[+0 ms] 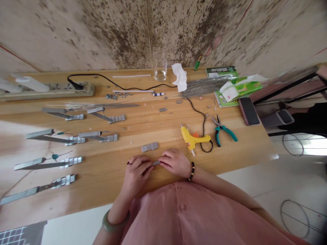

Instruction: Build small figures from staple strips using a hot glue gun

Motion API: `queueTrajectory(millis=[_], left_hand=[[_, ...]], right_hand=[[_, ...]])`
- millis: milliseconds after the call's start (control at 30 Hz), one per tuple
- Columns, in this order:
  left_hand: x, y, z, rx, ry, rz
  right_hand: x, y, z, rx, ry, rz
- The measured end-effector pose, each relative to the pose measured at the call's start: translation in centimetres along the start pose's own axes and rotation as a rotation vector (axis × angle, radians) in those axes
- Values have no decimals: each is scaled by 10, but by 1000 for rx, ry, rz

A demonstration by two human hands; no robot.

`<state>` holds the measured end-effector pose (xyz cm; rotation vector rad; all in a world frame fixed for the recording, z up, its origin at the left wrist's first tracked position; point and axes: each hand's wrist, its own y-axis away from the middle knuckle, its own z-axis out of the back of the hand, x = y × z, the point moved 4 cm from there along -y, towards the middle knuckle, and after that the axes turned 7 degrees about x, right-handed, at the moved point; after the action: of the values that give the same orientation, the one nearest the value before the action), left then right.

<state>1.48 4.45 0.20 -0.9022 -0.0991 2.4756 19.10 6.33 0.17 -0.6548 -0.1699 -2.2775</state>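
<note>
Close to the table's front edge, my left hand [138, 170] and my right hand [176, 163] meet around a small flat grey strip [155, 163]. Both hands have their fingers closed on it, one at each end, and the fingers hide most of the strip. Just beyond my hands lies a short row of joined grey blocks [150, 147]. To the right of my right hand rests a yellow glue gun [195, 139] with its black cord. Pliers with teal handles [224, 132] lie farther right, jaws pointing away from me.
Several folded grey strip pieces [56, 139] lie on the left. Behind them are thin wires [102, 105] and a power strip [87, 90]. A drinking glass [160, 69], tissue [180, 77] and wire bundle [204, 85] stand along the wall. A phone [249, 111] lies at the right edge.
</note>
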Motion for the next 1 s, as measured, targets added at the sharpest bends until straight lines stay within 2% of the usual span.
queueTrajectory(millis=[700,1000], left_hand=[[-3,-1,1,29,-10,18],[-4,0,-1,153,-122,26]], right_hand=[[1,0,1,-1,-26,-10],[1,-1,2,-1,-22,0]])
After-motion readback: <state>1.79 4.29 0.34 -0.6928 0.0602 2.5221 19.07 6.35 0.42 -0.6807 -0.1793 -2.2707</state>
